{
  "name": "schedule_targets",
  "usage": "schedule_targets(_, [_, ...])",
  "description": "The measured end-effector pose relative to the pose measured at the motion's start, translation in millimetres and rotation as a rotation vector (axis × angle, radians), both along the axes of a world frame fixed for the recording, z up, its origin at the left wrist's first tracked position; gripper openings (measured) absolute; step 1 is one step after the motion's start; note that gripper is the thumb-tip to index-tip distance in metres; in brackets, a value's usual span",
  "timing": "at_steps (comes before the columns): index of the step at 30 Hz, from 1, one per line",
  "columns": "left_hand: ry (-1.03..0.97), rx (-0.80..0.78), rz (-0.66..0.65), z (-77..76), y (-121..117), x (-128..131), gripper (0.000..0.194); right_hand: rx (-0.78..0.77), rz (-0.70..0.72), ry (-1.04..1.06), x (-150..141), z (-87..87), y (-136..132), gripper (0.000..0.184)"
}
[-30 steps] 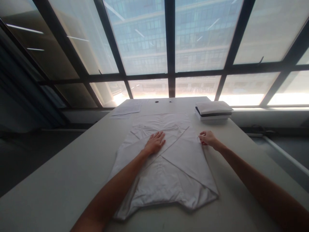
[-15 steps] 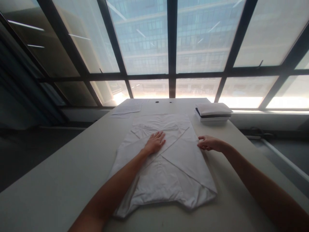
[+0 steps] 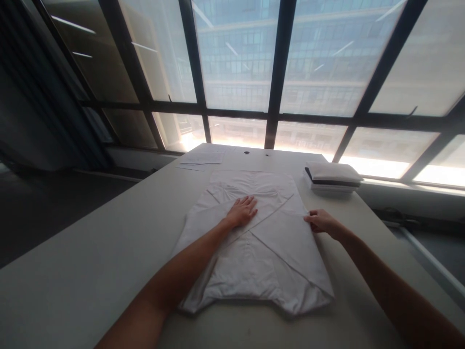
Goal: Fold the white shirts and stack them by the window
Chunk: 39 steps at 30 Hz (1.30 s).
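The right hand (image 3: 322,223) has been resettled at the right edge of the white garment (image 3: 271,261) over the last half second; the edge now appears pinched between thumb and fingers. The left hand (image 3: 241,211) has been kept open and flat on its middle, so the folded layout is judged undisturbed. The garment is laid on the table (image 3: 109,252), nearer than a stack of folded cloth (image 3: 334,177). Diagonal folds are noted across it, with gathers toward the far end and an uneven near edge.
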State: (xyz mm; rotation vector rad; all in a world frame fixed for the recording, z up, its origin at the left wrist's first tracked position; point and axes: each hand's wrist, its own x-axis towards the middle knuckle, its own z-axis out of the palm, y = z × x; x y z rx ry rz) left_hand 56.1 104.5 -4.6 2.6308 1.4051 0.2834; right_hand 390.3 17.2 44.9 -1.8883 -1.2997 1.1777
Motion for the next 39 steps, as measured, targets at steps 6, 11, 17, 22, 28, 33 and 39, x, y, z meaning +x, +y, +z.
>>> schedule_targets(6, [-0.001, 0.012, -0.005, 0.1, -1.1, 0.1, 0.057, 0.061, -0.002, 0.129, -11.0, 17.3, 5.8, 0.019])
schedule_targets(11, [-0.014, 0.008, -0.003, 0.6, -2.1, 0.5, 0.056, 0.139, 0.020, 0.104, -44.7, 38.6, 13.2, 0.013])
schedule_targets(17, [-0.056, 0.017, 0.004, 2.1, -4.2, 0.2, 0.053, 0.183, 0.059, 0.008, -104.8, 52.9, 23.6, 0.005])
schedule_targets(22, [-0.194, 0.083, 0.008, 6.0, -1.0, 1.7, 0.044, 0.200, 0.155, -0.009, -152.0, 39.0, 33.2, 0.005])
schedule_targets(28, [-0.513, 0.008, 0.212, 9.5, 7.4, 3.1, 0.048, 0.282, 0.284, -0.227, -190.7, 4.1, 41.9, 0.007])
schedule_targets(33, [-0.670, -0.004, 0.231, 6.1, 10.9, 0.0, 0.047, 0.346, 0.356, -0.408, -206.2, -12.3, 41.3, 0.005])
schedule_targets(39, [-0.651, -0.095, 0.216, 3.9, 13.1, -1.7, 0.033, 0.342, 0.475, -0.383, -201.5, -15.5, 41.5, 0.024])
